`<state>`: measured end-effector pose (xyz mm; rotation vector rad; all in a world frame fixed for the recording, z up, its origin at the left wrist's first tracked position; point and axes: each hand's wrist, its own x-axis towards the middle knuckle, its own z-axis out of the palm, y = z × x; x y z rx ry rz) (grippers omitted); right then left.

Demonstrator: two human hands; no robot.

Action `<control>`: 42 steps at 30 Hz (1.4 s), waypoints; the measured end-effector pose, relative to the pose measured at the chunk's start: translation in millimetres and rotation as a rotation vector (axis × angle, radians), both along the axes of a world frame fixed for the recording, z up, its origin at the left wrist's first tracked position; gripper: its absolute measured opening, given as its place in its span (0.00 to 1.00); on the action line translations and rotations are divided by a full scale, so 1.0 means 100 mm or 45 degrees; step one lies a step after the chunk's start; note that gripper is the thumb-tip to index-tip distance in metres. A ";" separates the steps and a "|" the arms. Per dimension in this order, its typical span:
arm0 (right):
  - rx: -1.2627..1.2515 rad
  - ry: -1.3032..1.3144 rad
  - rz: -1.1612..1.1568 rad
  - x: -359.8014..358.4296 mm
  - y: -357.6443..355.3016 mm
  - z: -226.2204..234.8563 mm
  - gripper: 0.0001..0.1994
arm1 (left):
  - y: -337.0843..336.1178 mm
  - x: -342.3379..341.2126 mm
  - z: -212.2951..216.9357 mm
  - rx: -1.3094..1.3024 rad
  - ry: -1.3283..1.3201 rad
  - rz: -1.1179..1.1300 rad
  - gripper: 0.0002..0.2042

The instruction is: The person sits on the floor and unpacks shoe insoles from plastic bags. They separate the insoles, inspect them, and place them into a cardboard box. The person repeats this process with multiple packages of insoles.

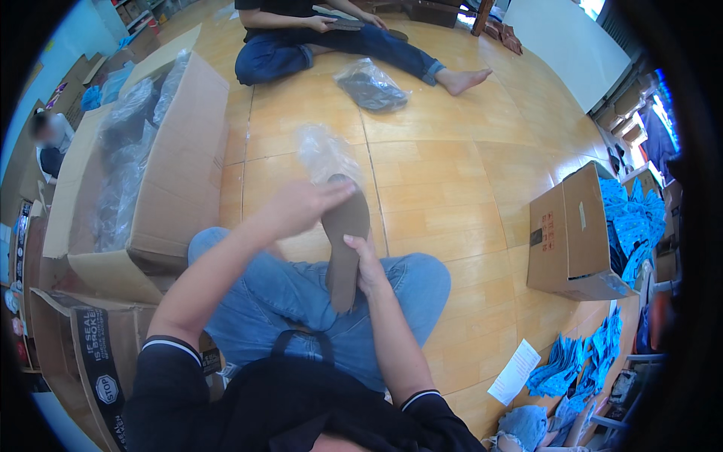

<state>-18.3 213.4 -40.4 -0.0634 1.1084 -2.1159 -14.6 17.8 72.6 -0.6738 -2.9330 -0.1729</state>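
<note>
A long grey-brown shoe sole (pixel 349 226) is held upright above my lap, its wide end pointing away from me. My right hand (pixel 367 260) grips it at the narrow middle, thumb on the face and the other fingers mostly hidden behind. Across the wide end reaches my left hand (pixel 309 205), somewhat blurred, its fingers stretched out over the sole's upper edge; its thumb is hard to make out. Just beyond, a crumpled clear plastic bag (pixel 324 151) lies on the tiled floor.
At my left stands a large open carton (pixel 181 158) with plastic-wrapped contents, near another carton (pixel 56 339). Ahead, a seated person (pixel 290 49) holds a similar sole near a filled plastic bag (pixel 370 87). To the right are a carton (pixel 565 233) of blue pieces and a paper sheet (pixel 515 372).
</note>
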 end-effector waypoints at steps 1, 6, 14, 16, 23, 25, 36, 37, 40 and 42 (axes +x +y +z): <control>-0.011 -0.118 -0.003 -0.01 0.00 -0.04 0.43 | 0.08 0.06 -0.05 0.010 0.032 -0.107 0.30; -0.104 -0.250 -0.202 0.03 -0.01 -0.22 0.25 | 0.39 0.35 -0.36 0.177 0.191 -0.394 0.27; -0.136 -0.190 0.010 0.10 0.06 -0.22 0.26 | 0.40 0.44 -0.59 1.335 0.406 0.852 0.39; -0.162 -0.144 0.005 0.13 0.05 -0.17 0.27 | 0.42 0.30 -0.70 1.407 0.240 1.281 0.47; -0.185 -0.188 -0.037 0.19 0.07 -0.01 0.33 | 0.54 0.35 -0.96 2.228 -0.274 0.641 0.58; -0.280 -0.117 -0.086 0.19 0.07 0.01 0.34 | 0.66 0.47 -0.96 2.084 -0.269 0.614 0.60; -0.051 0.056 -0.143 0.21 -0.03 -0.04 0.30 | 0.65 0.46 -1.08 2.060 -0.280 1.113 0.58; -0.083 0.171 -0.111 0.22 -0.04 -0.02 0.30 | 0.64 0.43 -1.06 2.168 -0.206 1.009 0.58; -0.144 0.125 -0.111 0.20 -0.11 0.04 0.31 | 0.73 0.43 -1.00 2.329 -0.069 0.807 0.56; -0.238 0.058 -0.097 0.11 -0.15 0.11 0.31 | 0.89 0.57 -0.98 2.207 0.012 0.838 0.54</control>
